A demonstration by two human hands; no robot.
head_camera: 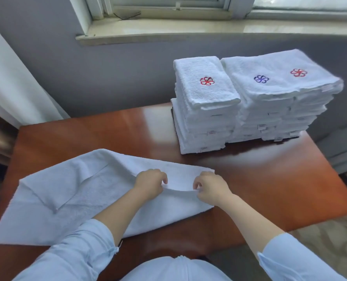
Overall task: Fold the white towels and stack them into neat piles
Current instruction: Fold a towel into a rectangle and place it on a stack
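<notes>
Nearest, two light blue sleeves (pixel 83 250), forearms bare. Just beyond, left hand (pixel 151 182) and right hand (pixel 210 188), close together, fingers curled, each pinching a raised edge of one white towel (pixel 57 199). Towel spread over the near left of a glossy reddish-brown tabletop (pixel 269 179), partly doubled over, right end lifted between the hands. Farther back on the right, two piles of folded white towels, touching side by side: a narrow pile (pixel 205 118) topped by one red stitched flower (pixel 207 81), a wider pile (pixel 280 102) topped by one blue and one red. Towels per pile too many to count surely. Behind, grey wall (pixel 87 78) and a pale windowsill (pixel 168 31).
</notes>
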